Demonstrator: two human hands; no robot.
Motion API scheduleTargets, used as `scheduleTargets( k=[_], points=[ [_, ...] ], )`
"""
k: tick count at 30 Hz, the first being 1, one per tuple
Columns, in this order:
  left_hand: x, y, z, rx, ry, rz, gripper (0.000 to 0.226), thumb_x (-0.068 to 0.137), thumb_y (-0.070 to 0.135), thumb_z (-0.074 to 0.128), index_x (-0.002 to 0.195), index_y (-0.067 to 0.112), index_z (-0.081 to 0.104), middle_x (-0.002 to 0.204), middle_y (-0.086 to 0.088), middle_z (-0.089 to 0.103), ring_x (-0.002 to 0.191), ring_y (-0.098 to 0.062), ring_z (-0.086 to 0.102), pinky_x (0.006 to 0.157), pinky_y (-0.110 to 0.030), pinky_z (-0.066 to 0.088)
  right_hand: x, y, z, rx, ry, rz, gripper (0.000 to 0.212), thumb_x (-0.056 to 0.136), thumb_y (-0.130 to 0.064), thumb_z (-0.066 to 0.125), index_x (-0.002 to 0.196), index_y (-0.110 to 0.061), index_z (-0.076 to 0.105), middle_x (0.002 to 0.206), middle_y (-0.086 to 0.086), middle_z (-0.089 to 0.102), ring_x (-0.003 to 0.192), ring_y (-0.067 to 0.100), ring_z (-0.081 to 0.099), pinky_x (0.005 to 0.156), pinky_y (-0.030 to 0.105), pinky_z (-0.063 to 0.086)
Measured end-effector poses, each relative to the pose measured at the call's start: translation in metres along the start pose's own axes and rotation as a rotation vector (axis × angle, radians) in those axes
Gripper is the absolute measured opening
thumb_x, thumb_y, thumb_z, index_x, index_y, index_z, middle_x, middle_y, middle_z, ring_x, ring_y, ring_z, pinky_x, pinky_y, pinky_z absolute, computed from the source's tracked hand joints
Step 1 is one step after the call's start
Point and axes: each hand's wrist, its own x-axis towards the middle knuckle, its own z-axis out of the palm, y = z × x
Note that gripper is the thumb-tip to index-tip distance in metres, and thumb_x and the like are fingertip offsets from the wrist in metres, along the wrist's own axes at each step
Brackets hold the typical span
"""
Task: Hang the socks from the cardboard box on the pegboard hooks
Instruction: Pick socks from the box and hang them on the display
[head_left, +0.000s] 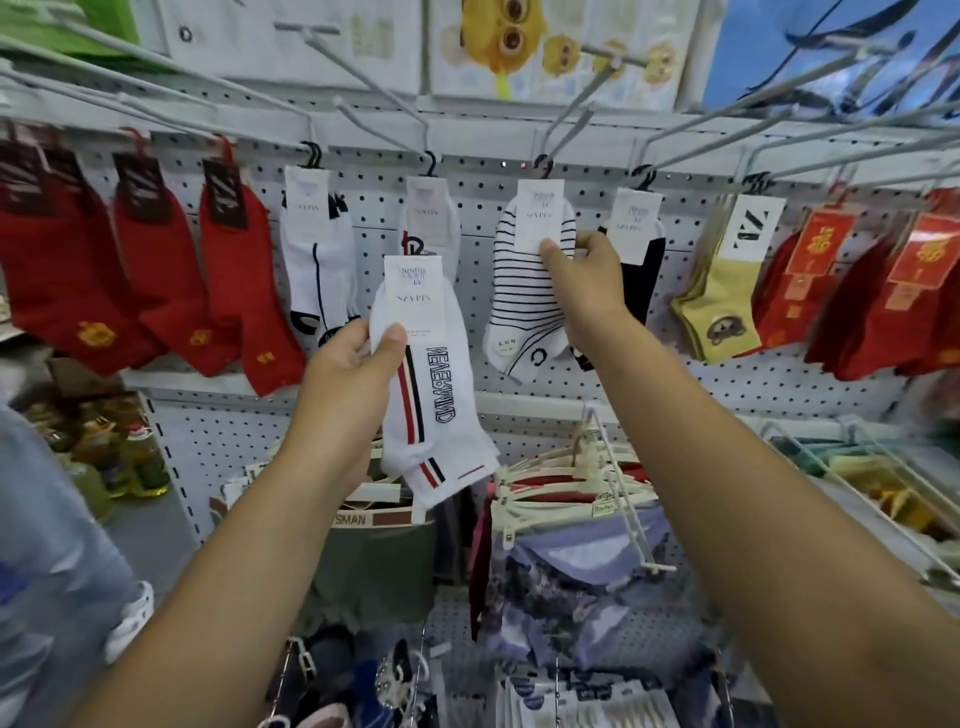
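My left hand (347, 382) grips a white sock pair (434, 395) with red and navy stripes and a white card label, held up in front of the pegboard (478, 182). My right hand (587, 283) pinches the striped black-and-white sock pair (522, 296) that hangs from a black hanger on a metal hook (571, 122). Its thumb lies on the card label. More white socks (317, 260) hang on hooks to the left. The cardboard box is out of view.
Red socks (156, 270) fill the left hooks; yellow socks (719, 306) and red packs (893, 291) hang on the right. Long metal hooks jut toward me overhead. Underwear on hangers (582, 519) hangs below. A person in jeans (47, 519) stands at the left.
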Motion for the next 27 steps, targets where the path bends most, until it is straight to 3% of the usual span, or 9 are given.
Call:
scheduleTargets(
  k=[3,6,10,12,14,17,21,23,27],
  points=[
    [0.005,0.001,-0.002,-0.007,-0.006,-0.017,0.014,0.103,0.030,0.057,0.103,0.032,0.071,0.097,0.006,0.080,0.089,-0.017,0.077,0.077,-0.042,0.060,0.003,0.003,0.000,0.004,-0.011,0.009,0.015,0.096,-0.024,0.063,0.107,-0.018,0.055,0.106,0.002,0.068,0.096,0.020,0.069,0.084,0.041,0.061],
    [0.008,0.002,-0.002,-0.005,-0.014,-0.025,0.013,0.103,0.031,0.058,0.106,0.032,0.070,0.097,0.005,0.080,0.088,-0.016,0.077,0.078,-0.044,0.061,-0.006,0.005,-0.001,-0.073,0.047,-0.035,0.024,0.096,-0.027,0.065,0.113,-0.017,0.051,0.099,-0.009,0.060,0.091,0.008,0.061,0.074,0.023,0.053],
    [0.017,0.004,-0.002,0.016,-0.049,-0.011,0.015,0.103,0.031,0.057,0.108,0.028,0.070,0.097,0.006,0.080,0.087,-0.016,0.077,0.077,-0.042,0.062,-0.045,0.018,0.002,-0.355,0.291,-0.436,0.024,0.095,-0.028,0.066,0.110,-0.014,0.054,0.105,-0.006,0.056,0.102,0.013,0.051,0.083,0.017,0.039],
    [0.023,0.007,0.001,0.039,-0.079,0.004,0.016,0.103,0.032,0.057,0.109,0.028,0.071,0.098,0.006,0.080,0.089,-0.016,0.077,0.076,-0.039,0.061,-0.063,0.017,0.011,-0.237,0.133,-0.421,0.021,0.095,-0.031,0.066,0.108,-0.016,0.058,0.103,-0.006,0.062,0.097,0.010,0.059,0.081,0.015,0.044],
    [0.029,0.011,0.004,0.066,-0.108,0.024,0.016,0.103,0.032,0.057,0.109,0.026,0.071,0.097,0.005,0.080,0.090,-0.016,0.077,0.077,-0.039,0.061,-0.072,0.008,0.020,-0.119,-0.097,-0.267,0.024,0.097,-0.036,0.065,0.112,-0.018,0.061,0.103,-0.006,0.068,0.096,0.005,0.064,0.079,0.015,0.050],
    [0.038,0.019,0.006,0.128,-0.148,0.044,0.016,0.103,0.032,0.057,0.103,0.027,0.073,0.095,0.005,0.080,0.089,-0.017,0.077,0.086,-0.043,0.060,-0.072,-0.007,0.028,-0.007,-0.282,-0.155,0.022,0.097,-0.035,0.064,0.114,-0.022,0.061,0.098,0.002,0.075,0.089,0.009,0.071,0.074,0.025,0.058],
    [0.049,0.031,0.001,0.293,-0.076,0.192,0.009,0.099,0.031,0.064,0.094,0.032,0.072,0.086,0.015,0.078,0.084,0.001,0.072,0.079,-0.020,0.057,-0.060,-0.017,0.037,-0.019,-0.285,-0.188,0.016,0.096,-0.024,0.067,0.109,-0.016,0.062,0.091,0.013,0.075,0.082,0.023,0.073,0.068,0.035,0.059],
    [0.055,0.046,-0.003,0.357,0.017,0.326,0.012,0.094,0.031,0.071,0.105,0.031,0.069,0.096,0.016,0.074,0.089,0.012,0.066,0.080,-0.011,0.050,-0.048,-0.022,0.044,-0.047,-0.249,-0.213,0.019,0.095,-0.023,0.068,0.111,-0.015,0.061,0.089,0.012,0.074,0.077,0.021,0.071,0.066,0.033,0.058],
    [0.072,0.080,-0.003,0.309,0.094,0.538,0.040,0.088,0.031,0.078,0.123,0.016,0.067,0.114,0.008,0.072,0.102,0.001,0.067,0.085,-0.009,0.050,-0.018,-0.030,0.060,-0.134,-0.192,-0.306,0.026,0.095,-0.024,0.067,0.119,-0.016,0.060,0.084,0.005,0.067,0.073,0.018,0.063,0.063,0.028,0.050]
  ],
)
